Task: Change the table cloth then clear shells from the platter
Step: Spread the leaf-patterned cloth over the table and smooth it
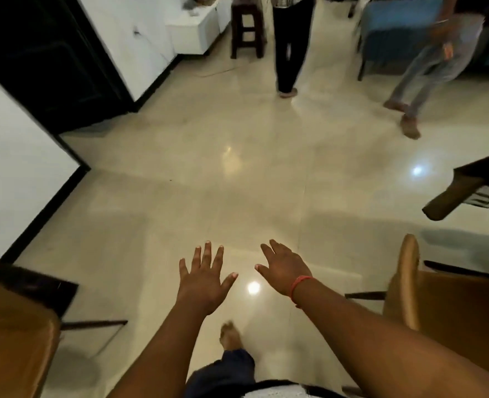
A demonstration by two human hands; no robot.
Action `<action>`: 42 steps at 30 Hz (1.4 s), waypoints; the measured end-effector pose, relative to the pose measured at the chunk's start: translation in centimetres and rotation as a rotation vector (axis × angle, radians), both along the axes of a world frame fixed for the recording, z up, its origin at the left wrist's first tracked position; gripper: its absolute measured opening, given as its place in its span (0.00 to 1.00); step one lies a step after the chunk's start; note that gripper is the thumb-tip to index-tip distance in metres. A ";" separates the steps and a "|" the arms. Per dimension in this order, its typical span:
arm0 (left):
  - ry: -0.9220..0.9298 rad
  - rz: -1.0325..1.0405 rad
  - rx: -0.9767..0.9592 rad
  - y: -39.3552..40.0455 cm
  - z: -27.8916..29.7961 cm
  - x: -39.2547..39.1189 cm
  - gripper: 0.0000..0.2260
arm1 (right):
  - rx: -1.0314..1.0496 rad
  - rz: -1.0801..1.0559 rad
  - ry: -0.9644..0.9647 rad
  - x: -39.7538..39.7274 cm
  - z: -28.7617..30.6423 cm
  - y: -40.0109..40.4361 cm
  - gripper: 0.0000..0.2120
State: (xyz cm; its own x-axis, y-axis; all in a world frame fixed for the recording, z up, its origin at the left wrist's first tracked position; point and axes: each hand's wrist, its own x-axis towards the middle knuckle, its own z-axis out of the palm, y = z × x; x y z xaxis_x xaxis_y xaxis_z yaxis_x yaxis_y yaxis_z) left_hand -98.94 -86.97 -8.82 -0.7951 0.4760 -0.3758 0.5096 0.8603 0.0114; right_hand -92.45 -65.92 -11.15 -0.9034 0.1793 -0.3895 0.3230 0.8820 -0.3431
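My left hand [204,278] and my right hand [285,268] are held out in front of me above a shiny beige tiled floor [237,173], fingers spread and straight, holding nothing. A red thread band circles my right wrist. No table cloth, platter or shells are in view. A dark table corner [467,188] with a patterned edge juts in at the right.
A brown chair [444,308] stands at the right and another [13,334] at the lower left. Two people [289,44] [427,70] stand ahead, near a dark wooden stool [247,27], a white cabinet [197,27] and a blue seat [395,21]. A black door frame [50,61] is on the left.
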 end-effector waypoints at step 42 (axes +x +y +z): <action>0.032 -1.492 -0.021 112.8 1.5 -41.4 0.45 | 0.079 -1.407 -0.050 -24.0 2.0 86.1 0.37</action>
State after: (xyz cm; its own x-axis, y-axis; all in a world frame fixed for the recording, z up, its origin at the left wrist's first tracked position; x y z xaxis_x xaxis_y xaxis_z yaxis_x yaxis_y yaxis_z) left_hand -140.31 25.84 -7.29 0.3989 0.8321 -0.3853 0.8975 -0.4404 -0.0220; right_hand -116.44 20.14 -9.20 0.0617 0.9300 -0.3623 0.9478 -0.1684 -0.2708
